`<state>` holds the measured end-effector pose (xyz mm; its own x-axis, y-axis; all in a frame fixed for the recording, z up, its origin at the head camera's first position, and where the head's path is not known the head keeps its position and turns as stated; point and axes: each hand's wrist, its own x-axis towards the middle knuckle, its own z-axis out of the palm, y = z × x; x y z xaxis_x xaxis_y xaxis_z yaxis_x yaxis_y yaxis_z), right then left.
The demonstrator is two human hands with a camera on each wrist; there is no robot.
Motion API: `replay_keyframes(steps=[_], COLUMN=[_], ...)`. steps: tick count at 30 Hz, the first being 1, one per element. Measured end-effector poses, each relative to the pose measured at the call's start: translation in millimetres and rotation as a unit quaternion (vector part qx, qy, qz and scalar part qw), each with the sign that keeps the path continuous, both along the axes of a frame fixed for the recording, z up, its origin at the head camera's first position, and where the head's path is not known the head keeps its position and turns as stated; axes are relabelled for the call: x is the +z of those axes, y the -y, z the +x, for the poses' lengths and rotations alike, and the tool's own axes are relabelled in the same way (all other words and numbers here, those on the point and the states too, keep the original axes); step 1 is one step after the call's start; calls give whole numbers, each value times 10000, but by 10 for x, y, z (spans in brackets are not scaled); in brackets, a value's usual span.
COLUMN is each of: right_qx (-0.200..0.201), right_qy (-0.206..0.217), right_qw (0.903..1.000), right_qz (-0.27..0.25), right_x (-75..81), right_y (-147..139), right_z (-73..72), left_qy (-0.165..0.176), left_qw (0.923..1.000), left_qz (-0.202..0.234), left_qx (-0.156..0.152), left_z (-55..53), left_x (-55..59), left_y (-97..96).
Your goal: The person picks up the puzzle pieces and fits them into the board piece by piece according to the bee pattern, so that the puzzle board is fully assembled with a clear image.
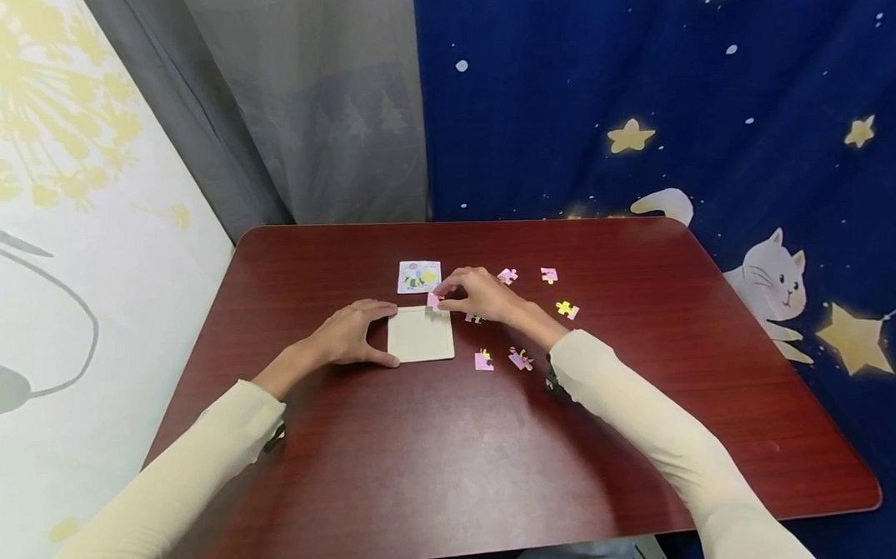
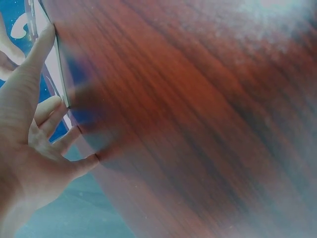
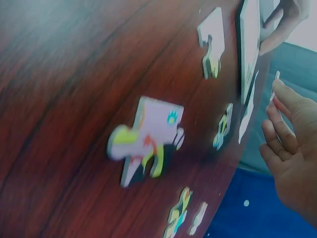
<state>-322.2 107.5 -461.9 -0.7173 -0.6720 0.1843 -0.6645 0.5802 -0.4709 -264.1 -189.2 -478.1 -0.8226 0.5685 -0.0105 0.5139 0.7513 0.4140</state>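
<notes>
My right hand (image 1: pixel 481 293) pinches a pink puzzle piece (image 1: pixel 433 301) between thumb and fingertips, above the top edge of a pale square puzzle tray (image 1: pixel 420 335). In the right wrist view this piece shows only as a thin edge. My left hand (image 1: pixel 353 332) is spread at the tray's left side, its thumb by the near corner and a finger by the far corner. A picture card (image 1: pixel 419 276) with a bee-like drawing lies just behind the tray. The tray's inside looks bare.
Several loose pieces lie right of the tray, among them a pink piece (image 1: pixel 484 360), a patterned piece (image 3: pixel 148 141), a yellow piece (image 1: pixel 566 309) and a far pink piece (image 1: pixel 549 275). The red-brown table (image 1: pixel 396 457) meets curtains at its far edge.
</notes>
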Motion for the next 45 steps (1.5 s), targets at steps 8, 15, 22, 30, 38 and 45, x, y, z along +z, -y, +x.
replay_keyframes(steps=[8, 15, 22, 30, 38, 45], right_qx=[143, 297, 313, 276, 87, -21], right_qy=[-24, 66, 35, -78, -213, -308], right_qw=[9997, 9995, 9992, 9992, 9979, 9968], right_qz=[202, 109, 243, 285, 610, 734], right_x=[-43, -67, -112, -146, -193, -206], right_y=[179, 313, 415, 530, 616, 662], right_z=[56, 96, 113, 153, 189, 184], left_qy=[21, -62, -135, 29, 54, 16], left_qw=[10000, 9999, 9996, 9995, 9992, 9994], left_qz=[87, 123, 213, 304, 397, 332], left_qx=[-34, -85, -125, 103, 89, 80], left_z=[17, -3, -8, 11, 12, -4], left_x=[4, -20, -12, -13, -32, -31], left_y=[13, 22, 8, 7, 6, 20])
